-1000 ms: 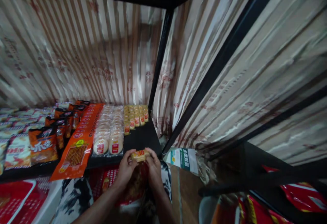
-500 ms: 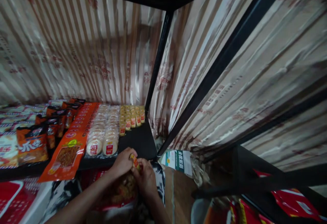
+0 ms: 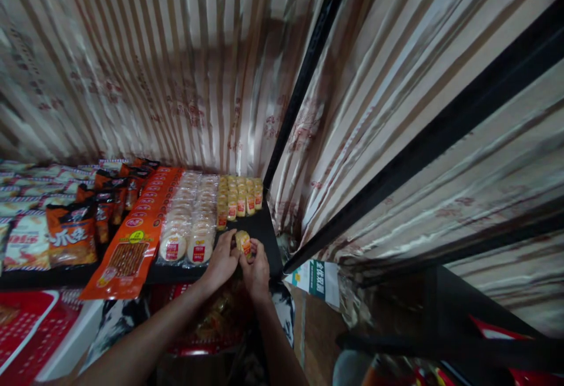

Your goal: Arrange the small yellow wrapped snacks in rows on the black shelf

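A small yellow snack packet (image 3: 244, 244) with a red label is pinched between my two hands, just above the front of the black shelf (image 3: 259, 225). My left hand (image 3: 222, 261) grips its left side, and my right hand (image 3: 256, 268) closes on its right side. Behind my hands stand short rows of similar yellow packets (image 3: 241, 204). To their left lie two rows of round white crackers (image 3: 199, 247) in clear wrap. Under my forearms, a red basket (image 3: 200, 351) holds more yellow packets, partly hidden.
Orange flat snack packs (image 3: 127, 257) overhang the shelf's front edge. Orange-black bags (image 3: 71, 238) and white bags (image 3: 29, 242) fill the left. A black post (image 3: 304, 80) rises at the corner before striped sheeting. Another red basket (image 3: 26, 339) stands lower left.
Both hands have moved forward and up from above the basket to the shelf, carrying the packet. Its label now faces me more. The camera view has shifted a little.
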`<state>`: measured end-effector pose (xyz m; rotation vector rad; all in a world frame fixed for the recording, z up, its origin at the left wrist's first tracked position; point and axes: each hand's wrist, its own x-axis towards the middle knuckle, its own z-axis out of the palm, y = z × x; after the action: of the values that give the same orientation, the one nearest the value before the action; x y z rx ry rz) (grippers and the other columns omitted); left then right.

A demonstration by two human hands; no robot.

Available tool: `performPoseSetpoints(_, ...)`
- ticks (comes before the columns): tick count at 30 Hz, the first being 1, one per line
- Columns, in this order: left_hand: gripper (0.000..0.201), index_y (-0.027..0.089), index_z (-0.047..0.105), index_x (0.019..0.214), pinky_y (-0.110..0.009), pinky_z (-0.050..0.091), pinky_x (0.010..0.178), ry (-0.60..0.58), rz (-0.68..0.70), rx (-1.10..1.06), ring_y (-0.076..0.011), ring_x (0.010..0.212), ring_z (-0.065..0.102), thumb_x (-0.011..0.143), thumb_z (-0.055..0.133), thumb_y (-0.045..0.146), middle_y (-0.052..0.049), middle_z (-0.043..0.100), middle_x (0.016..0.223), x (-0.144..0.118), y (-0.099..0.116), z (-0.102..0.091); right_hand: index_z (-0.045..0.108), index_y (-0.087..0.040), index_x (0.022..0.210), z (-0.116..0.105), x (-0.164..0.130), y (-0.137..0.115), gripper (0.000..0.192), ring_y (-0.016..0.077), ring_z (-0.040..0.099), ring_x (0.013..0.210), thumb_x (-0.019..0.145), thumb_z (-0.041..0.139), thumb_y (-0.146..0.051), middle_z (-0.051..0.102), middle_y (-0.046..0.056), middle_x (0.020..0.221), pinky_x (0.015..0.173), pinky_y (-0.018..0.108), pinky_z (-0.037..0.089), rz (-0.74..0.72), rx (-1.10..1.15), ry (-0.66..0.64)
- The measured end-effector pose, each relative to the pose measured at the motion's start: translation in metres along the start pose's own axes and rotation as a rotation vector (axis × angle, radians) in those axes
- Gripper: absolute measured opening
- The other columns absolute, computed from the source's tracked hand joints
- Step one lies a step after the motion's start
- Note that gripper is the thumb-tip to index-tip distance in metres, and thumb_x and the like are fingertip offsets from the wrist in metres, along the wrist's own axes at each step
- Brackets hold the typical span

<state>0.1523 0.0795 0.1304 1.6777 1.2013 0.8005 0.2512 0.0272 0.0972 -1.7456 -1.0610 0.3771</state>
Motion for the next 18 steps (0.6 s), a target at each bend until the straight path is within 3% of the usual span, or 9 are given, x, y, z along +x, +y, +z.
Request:
performPoseSetpoints(3,0.052,0.01,0.041,0.13,-0.036,0.041,0.099,0.022,-0.124,-0.069,-0.0221,0.117,0.051,0.078,0.046,0.015,-0.017,0.042,0.136,0.011,-0.004,0.006,0.053,-0.016,0.116,0.017,0.018,0.007,0.043,0.0221,0.058,0.093,0.074,0.056,-0.029,0.063,0.011,0.103,0.076,0.033,0.049,-0.017,-0.001,0.047)
performPoseSetpoints(8,0.046,0.009,0.046,0.125,-0.037,0.021,0.112,0.065,-0.182,-0.048,-0.0229,0.134,0.031,0.081,0.047,0.021,-0.018,0.038,0.142,0.028,-0.002,0.007,0.051,-0.015,0.12,0.04,0.042,0.011,0.046,0.0225,0.057,0.096,0.076,0.052,-0.028,0.062,0.013,0.105,0.08,0.036,0.048,-0.063,0.035,0.047)
performPoseSetpoints(11,0.046,0.01,0.046,0.126,-0.037,0.017,0.113,0.054,-0.234,-0.048,-0.0233,0.137,0.025,0.082,0.045,0.024,-0.017,0.034,0.145,0.033,0.001,0.006,0.053,-0.017,0.116,0.052,0.053,0.013,0.042,0.0226,0.056,0.098,0.076,0.051,-0.029,0.062,0.012,0.106,0.084,0.037,0.047,-0.048,0.048,0.055)
performPoseSetpoints(18,0.048,0.013,0.05,0.122,-0.034,0.019,0.113,0.04,-0.205,-0.092,-0.024,0.133,0.033,0.075,0.049,0.021,-0.015,0.045,0.137,0.04,0.001,0.009,0.052,-0.016,0.117,0.07,0.07,0.019,0.044,0.0221,0.056,0.099,0.076,0.052,-0.031,0.061,0.012,0.108,0.092,0.037,0.043,-0.058,0.023,0.026)
